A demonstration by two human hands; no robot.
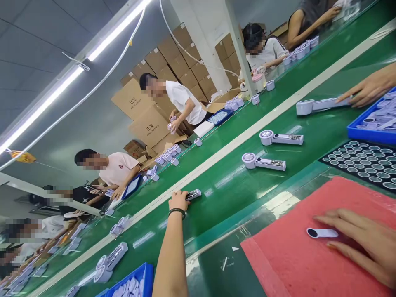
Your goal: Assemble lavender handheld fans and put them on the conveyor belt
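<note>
My left hand reaches out over the green conveyor belt, its fingers closed round a white handheld fan whose handle end sticks out to the right; the rest of that fan is hidden by the hand. At the lower right, my right hand lies spread over the red mat. Its fingers are apart beside a small white strip with a black round end, which lies on the mat. Two white fans rest on the belt, right of my left hand.
A co-worker's hand touches another fan at the upper right. Nearby are a blue tray of pale parts and a black sheet of rings. Another blue tray stands lower left. Several people sit across the belt.
</note>
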